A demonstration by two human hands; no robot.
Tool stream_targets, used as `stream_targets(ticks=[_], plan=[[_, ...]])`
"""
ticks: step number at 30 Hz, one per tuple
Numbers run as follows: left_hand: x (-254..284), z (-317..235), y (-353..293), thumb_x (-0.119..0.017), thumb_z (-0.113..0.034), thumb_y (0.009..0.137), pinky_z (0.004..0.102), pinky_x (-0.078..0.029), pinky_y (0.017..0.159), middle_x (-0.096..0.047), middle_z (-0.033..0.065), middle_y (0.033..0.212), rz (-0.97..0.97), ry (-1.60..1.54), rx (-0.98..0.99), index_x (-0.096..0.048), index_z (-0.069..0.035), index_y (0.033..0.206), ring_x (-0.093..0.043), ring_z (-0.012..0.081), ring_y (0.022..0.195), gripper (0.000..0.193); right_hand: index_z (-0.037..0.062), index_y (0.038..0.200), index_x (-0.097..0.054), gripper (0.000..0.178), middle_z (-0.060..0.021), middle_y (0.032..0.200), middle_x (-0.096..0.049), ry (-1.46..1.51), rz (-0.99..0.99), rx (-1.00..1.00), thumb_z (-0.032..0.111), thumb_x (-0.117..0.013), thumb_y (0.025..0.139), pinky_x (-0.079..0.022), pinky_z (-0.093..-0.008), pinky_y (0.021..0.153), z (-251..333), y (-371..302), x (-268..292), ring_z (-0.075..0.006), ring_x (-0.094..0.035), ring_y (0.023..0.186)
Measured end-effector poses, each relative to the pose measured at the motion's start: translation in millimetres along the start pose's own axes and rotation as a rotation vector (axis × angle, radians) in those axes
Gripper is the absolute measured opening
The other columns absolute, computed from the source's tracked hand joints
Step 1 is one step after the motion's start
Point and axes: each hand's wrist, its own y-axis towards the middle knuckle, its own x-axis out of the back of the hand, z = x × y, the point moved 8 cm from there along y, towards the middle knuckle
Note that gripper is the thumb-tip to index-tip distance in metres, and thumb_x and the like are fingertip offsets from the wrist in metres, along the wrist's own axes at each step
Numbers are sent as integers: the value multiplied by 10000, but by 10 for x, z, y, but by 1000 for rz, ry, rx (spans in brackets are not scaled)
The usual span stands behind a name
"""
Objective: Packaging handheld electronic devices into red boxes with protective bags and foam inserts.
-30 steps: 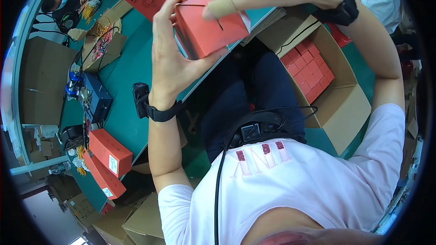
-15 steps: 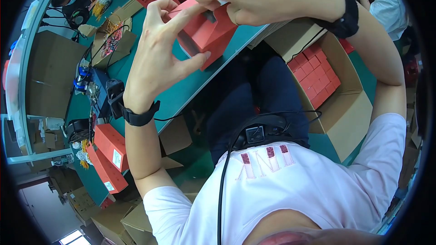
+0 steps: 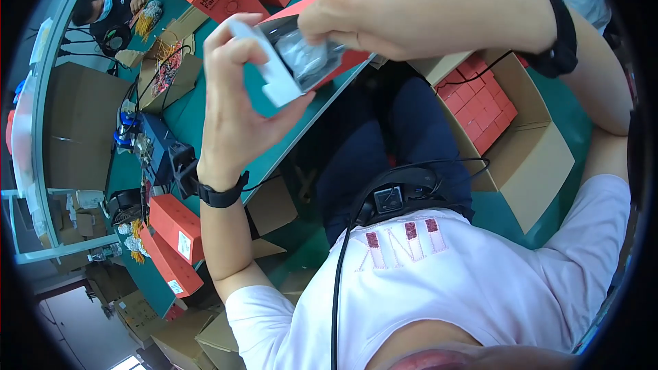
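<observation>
Left hand (image 3: 236,106) curled around an open red box (image 3: 348,65), right hand (image 3: 411,17) at its plastic-wrapped contents (image 3: 300,55), grip unclear.

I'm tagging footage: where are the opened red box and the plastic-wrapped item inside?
Opened red box (image 3: 351,63), head view: its red side wall.
Plastic-wrapped item (image 3: 301,59), head view: its exposed wrapping.

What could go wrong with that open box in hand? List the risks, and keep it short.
1. The open red box is held near the edge of the green table, opening toward the wearer, so the plastic-wrapped item could slip out and fall.
2. The right hand has its fingers at the opening; the plastic might snag or tear.
3. The left hand has its fingers against the white flap, which could crease.
</observation>
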Motion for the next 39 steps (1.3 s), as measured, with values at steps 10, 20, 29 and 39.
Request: stream_targets(ticks=[10,20,29,39], plan=[[128,-85,-37,-767,47,642,454,-442,1040,-500,240,1398,139,98,145,-470,-77,1138,-522,421,1275,591,46,1190,-702,338,-111,932,-664,841,-590,-202,156,-740,872,-525,-339,764,-469,228,-924,-199,-659,894],[-171,405,-111,-795,19,685,452,-445,1062,-569,220,1248,77,-90,307,-480,-40,1149,-433,428,1396,564,44,1003,-787,251,-118,850,-586,534,-753,-436,254,-748,870,-464,-380,711,-557,507,-1346,-251,-569,828],[-568,799,-266,-761,-24,729,453,-470,1005,-592,199,1170,254,-59,421,-476,-15,1107,-520,421,1285,473,19,803,-597,184,-90,925,-638,619,-897,-502,159,-712,837,-472,-404,828,-1026,403,-2112,-293,-581,903],[-520,784,-293,-781,-14,718,427,-496,981,-630,210,1191,221,-112,461,-479,-40,1045,-533,390,1319,446,55,885,-789,203,-112,853,-708,923,-439,-586,239,-732,822,-497,-401,803,-721,839,-2266,-283,-597,852]])
